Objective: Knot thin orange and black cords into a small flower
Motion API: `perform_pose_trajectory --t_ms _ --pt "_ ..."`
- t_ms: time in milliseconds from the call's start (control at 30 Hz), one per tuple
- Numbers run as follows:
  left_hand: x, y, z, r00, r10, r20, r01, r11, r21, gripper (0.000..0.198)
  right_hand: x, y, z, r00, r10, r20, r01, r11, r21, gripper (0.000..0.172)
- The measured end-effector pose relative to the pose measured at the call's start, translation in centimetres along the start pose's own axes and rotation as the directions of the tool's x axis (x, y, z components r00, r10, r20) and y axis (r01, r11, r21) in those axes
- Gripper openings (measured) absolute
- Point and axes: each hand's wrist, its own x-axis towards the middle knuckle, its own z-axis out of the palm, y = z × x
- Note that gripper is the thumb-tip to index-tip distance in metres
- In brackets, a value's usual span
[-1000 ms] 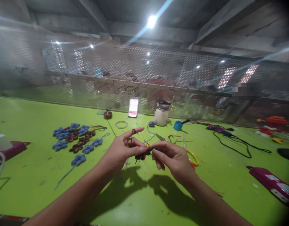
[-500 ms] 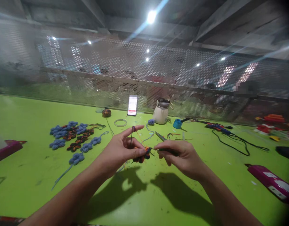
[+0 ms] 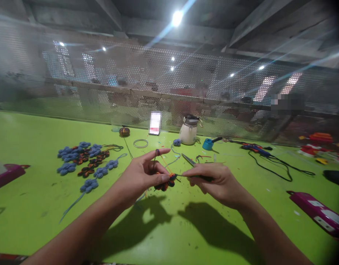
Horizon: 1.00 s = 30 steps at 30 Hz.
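My left hand [image 3: 142, 176] pinches a small dark, orange and blue crocheted piece [image 3: 164, 184] between thumb and fingers. Its index finger points out with dark yarn [image 3: 157, 151] looped round it, and a strand runs down to the piece. Just right of the piece, my right hand [image 3: 213, 182] is closed round a thin hook, whose handle is mostly hidden by the fingers; the tip meets the piece. Blue crocheted flowers [image 3: 66, 168] and dark-orange ones [image 3: 86, 171] lie to the left. Behind, a multicoloured yarn ball [image 3: 124, 131] trails a strand.
A lit phone [image 3: 154, 123] and a white jar [image 3: 188, 130] stand near the perforated screen. Scissors [image 3: 188, 159] lie beyond my right hand, and a blue pot [image 3: 208, 144] is farther right. Magenta power strips [image 3: 318, 213] [image 3: 10, 175] flank the green table [image 3: 34, 221].
My right hand has shifted slightly right, away from the crocheted piece. My left hand keeps its pinch almost in place. The view has tilted very slightly.
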Motion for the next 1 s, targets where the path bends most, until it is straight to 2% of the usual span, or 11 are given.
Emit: perform_pose_trajectory --t_ms 133,267,367,467,567,633,767,900,1000 --pt "0.2 -0.1 -0.1 1.000 0.006 0.010 -0.006 1.000 0.013 0.066 -0.1 0.2 0.1 0.997 0.081 0.018 -0.083 0.991 0.104 0.022" --pt "0.1 -0.3 -0.1 1.000 0.005 0.029 -0.005 1.000 0.004 0.065 -0.2 0.4 0.6 0.975 0.213 0.069 -0.224 0.928 0.299 0.018" --pt "0.1 -0.6 0.0 0.999 0.004 0.041 -0.004 1.000 0.001 0.065 -0.2 0.6 1.3 0.947 0.296 0.126 -0.320 0.829 0.459 0.015" --pt "0.1 -0.8 0.0 0.999 0.018 0.043 -0.018 1.000 0.003 0.064 -0.1 0.8 2.2 0.911 0.380 0.162 -0.395 0.687 0.610 0.013" --pt "0.2 -0.8 0.0 0.999 0.032 0.036 -0.033 0.999 0.021 0.063 0.1 0.8 3.0 0.869 0.470 0.157 -0.432 0.563 0.705 0.013" --pt "0.3 -0.8 0.0 0.999 0.043 0.027 -0.044 0.998 0.043 0.063 0.2 0.5 3.4 0.845 0.516 0.141 -0.440 0.520 0.732 0.015" --pt "0.4 -0.8 -0.2 0.999 0.053 0.011 -0.054 0.995 0.083 0.062 0.4 -0.1 3.8 0.817 0.567 0.102 -0.448 0.514 0.732 0.017" --pt "0.4 -1.0 -0.2 0.999 0.031 0.028 -0.033 0.995 0.092 0.065 0.5 -0.5 3.9 0.847 0.528 0.065 -0.429 0.605 0.671 0.023" --pt "0.4 -1.1 0.0 0.999 -0.016 0.049 0.010 0.994 0.107 0.067 0.5 -0.7 3.7 0.861 0.502 0.085 -0.448 0.667 0.595 0.031"
